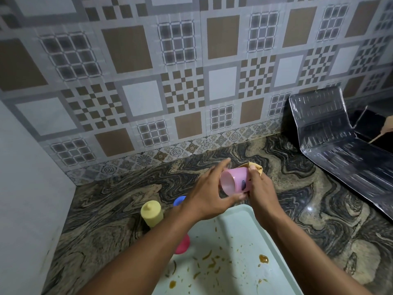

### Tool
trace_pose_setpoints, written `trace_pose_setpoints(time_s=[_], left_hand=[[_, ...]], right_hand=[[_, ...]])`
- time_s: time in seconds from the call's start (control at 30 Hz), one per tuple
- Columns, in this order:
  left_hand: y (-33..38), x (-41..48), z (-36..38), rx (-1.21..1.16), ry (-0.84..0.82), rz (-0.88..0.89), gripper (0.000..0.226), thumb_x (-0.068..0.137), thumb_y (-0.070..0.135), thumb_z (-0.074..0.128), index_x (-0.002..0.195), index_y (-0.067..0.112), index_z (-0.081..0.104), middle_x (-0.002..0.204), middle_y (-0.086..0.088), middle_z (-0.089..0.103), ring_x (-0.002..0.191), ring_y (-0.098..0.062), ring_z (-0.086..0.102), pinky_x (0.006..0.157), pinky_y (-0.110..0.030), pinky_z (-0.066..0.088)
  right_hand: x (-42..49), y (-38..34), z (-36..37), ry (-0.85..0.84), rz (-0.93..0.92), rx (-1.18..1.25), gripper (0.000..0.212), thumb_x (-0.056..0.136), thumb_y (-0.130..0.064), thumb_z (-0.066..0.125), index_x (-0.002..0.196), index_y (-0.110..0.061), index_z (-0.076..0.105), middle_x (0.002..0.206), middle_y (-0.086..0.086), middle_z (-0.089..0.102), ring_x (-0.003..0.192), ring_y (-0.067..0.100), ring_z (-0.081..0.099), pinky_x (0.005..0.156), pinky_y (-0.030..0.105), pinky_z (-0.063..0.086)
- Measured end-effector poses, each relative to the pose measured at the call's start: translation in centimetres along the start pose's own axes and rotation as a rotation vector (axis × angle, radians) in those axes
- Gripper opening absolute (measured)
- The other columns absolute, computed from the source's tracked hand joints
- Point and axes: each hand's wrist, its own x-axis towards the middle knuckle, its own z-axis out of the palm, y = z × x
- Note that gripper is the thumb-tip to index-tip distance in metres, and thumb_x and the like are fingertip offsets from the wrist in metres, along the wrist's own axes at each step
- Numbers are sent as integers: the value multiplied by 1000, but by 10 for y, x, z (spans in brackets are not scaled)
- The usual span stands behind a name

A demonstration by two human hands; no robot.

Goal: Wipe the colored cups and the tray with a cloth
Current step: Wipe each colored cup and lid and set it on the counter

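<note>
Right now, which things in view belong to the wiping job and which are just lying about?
Job: pink cup in the left hand, cloth in the right hand, yellow cup, blue cup, red cup, stained tray.
Lying about: glossy black ribbed cover, wooden stick at the right edge.

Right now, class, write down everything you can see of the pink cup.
The pink cup looks like smooth, slightly see-through plastic with a small dark print on its wall. It is held on its side in the air over the far edge of the tray, mouth toward the camera. The left hand holds its rim; the right hand presses a yellowish cloth round its base.
</note>
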Motion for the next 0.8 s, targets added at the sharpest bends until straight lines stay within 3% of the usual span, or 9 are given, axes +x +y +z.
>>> trace_pose_setpoints(time_s=[0.07, 0.17, 0.23, 0.3, 0.4, 0.47, 0.53, 0.63, 0.8], left_hand=[[0, 0, 1, 2, 29, 13, 74, 77, 48, 78, 141, 28, 47, 123, 1, 62, 101, -17, 64, 89, -39, 56], [-3, 0, -1, 161, -15, 215, 71, 82, 29, 78, 144, 23, 46, 137, -1, 52, 118, -22, 58, 98, -40, 51], [-6, 0, -3, 121, -30, 179, 80, 80, 40, 79, 149, 27, 41, 141, 2, 49, 123, -19, 55, 101, -38, 49], [-3, -2, -2, -12, -26, -19, 89, 74, 61, 77, 149, 35, 37, 138, 4, 54, 116, -14, 59, 98, -35, 52], [-5, -2, 2, 1, 14, -6, 71, 77, 48, 79, 137, 28, 49, 120, 0, 63, 100, -18, 64, 88, -40, 55], [-6, -2, 2, 99, -17, 137, 71, 80, 34, 78, 142, 22, 47, 130, -2, 56, 111, -22, 60, 94, -42, 52], [-7, -2, -1, 111, -18, 170, 81, 81, 39, 77, 150, 25, 39, 138, 0, 50, 119, -21, 57, 99, -40, 51], [-2, -2, -1, 6, -6, 24, 88, 78, 52, 77, 152, 28, 35, 139, 3, 52, 119, -15, 57, 100, -29, 47], [-12, 0, 4, 300, -71, 305, 68, 82, 24, 73, 144, 23, 45, 138, -4, 50, 121, -26, 54, 98, -42, 51]], right_hand=[[-1, 1, 1, -4, -15, -6, 50, 103, -47, 42, 97, -4, 67, 84, 15, 67, 77, 26, 60, 71, 41, 46], [-1, 1, 2, -6, 3, 8, 52, 97, -55, 44, 100, -10, 70, 92, 19, 71, 81, 31, 64, 72, 45, 50], [-2, 0, 1, -5, -3, -23, 53, 95, -57, 44, 99, -10, 70, 92, 21, 71, 80, 29, 65, 71, 44, 50], [-2, 0, 1, -3, -17, -45, 49, 102, -49, 42, 99, -9, 68, 85, 17, 69, 73, 22, 63, 65, 39, 49], [-3, 0, 4, -4, -27, -53, 46, 106, -42, 39, 98, -6, 66, 81, 13, 66, 69, 18, 59, 58, 33, 47], [-2, 1, 3, -1, -24, -20, 45, 106, -42, 39, 99, -8, 68, 85, 14, 67, 75, 23, 60, 66, 38, 48], [-1, 2, 2, -5, -17, -20, 46, 105, -44, 40, 99, -9, 69, 86, 14, 69, 77, 24, 61, 69, 41, 48], [-2, 1, 3, -16, -32, -50, 46, 105, -45, 40, 96, -9, 68, 81, 11, 67, 71, 21, 60, 64, 37, 47], [0, 4, 2, -39, 69, 15, 44, 106, -32, 38, 101, -3, 71, 97, 25, 73, 84, 34, 68, 75, 51, 57]])
